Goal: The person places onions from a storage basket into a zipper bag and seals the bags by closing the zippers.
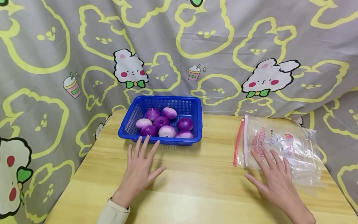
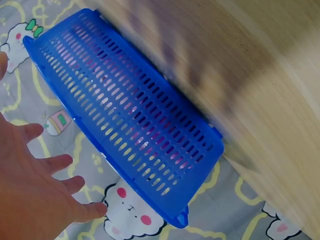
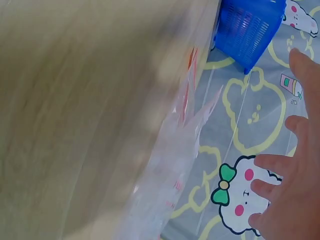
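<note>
A blue plastic basket (image 1: 131,136) stands at the back of the table, holding several purple and pale pink-purple onions (image 1: 167,131). In front of it my left hand (image 1: 139,169) is spread, fingers straight, fingertips near the basket's front rim; nothing is in it. The left wrist view shows the basket's slotted wall (image 2: 120,110) beyond the spread fingers. My right hand (image 1: 275,177) is spread over the lower part of clear zip bags (image 1: 299,149) with a red and a pale zip edge. Whether it touches them I cannot tell. In the right wrist view the bags (image 3: 165,165) lie beyond the hand.
The wooden table (image 1: 195,180) stretches between the two hands. A grey curtain (image 1: 167,40) with yellow outlines and white rabbit faces hangs behind the table and along its sides.
</note>
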Demonstrator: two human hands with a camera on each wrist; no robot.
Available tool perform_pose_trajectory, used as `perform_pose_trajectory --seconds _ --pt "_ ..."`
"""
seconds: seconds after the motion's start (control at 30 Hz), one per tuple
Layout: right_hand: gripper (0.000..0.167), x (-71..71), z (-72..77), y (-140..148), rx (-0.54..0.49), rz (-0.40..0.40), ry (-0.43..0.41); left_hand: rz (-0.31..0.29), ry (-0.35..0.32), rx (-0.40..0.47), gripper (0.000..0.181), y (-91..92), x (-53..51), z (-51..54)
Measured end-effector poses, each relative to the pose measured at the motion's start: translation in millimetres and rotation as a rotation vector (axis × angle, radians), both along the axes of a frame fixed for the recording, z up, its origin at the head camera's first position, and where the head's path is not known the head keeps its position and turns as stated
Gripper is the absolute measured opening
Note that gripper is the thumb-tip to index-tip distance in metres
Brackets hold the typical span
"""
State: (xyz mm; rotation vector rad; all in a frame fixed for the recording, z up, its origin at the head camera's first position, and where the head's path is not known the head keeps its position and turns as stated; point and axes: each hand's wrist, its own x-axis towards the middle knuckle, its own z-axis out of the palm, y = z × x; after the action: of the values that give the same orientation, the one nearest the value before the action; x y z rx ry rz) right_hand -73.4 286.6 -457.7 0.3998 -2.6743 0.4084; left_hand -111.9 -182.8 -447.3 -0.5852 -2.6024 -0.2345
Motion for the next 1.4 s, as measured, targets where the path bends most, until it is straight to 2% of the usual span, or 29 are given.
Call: perform_pose_trajectory --seconds 0.17,0.47,0.67,0.9,1.07,1.2,1.4 --pt "0.091 -1.3 0.8 -2.4 -0.012 0.005 0.002 -0.003 -0.010 -0.010 0.090 2.4 0.1 4.7" --pt "0.076 -5.2 3.6 -9.5 -0.061 0.033 -0.022 -0.018 -0.033 -0.016 0.085 7.3 -0.2 14.8" --pt "0.075 -11.0 7.4 -16.8 -0.105 0.072 -0.015 -0.031 -0.067 -0.024 0.082 11.2 1.7 20.6" --pt "0.065 -16.9 16.1 -23.6 -0.101 0.090 0.012 -0.053 -0.088 -0.004 0.075 15.8 4.4 21.7" --pt "0.050 -22.8 21.4 -27.9 -0.087 0.091 0.024 -0.084 -0.062 -0.004 0.067 22.4 4.9 21.9" --pt "0.042 -28.3 24.7 -33.9 -0.074 0.100 0.005 -0.108 -0.061 0.007 0.060 28.5 4.4 23.0" --pt "0.036 -36.4 32.3 -41.2 -0.088 0.107 -0.034 -0.112 -0.084 0.025 0.052 37.1 3.9 27.7"
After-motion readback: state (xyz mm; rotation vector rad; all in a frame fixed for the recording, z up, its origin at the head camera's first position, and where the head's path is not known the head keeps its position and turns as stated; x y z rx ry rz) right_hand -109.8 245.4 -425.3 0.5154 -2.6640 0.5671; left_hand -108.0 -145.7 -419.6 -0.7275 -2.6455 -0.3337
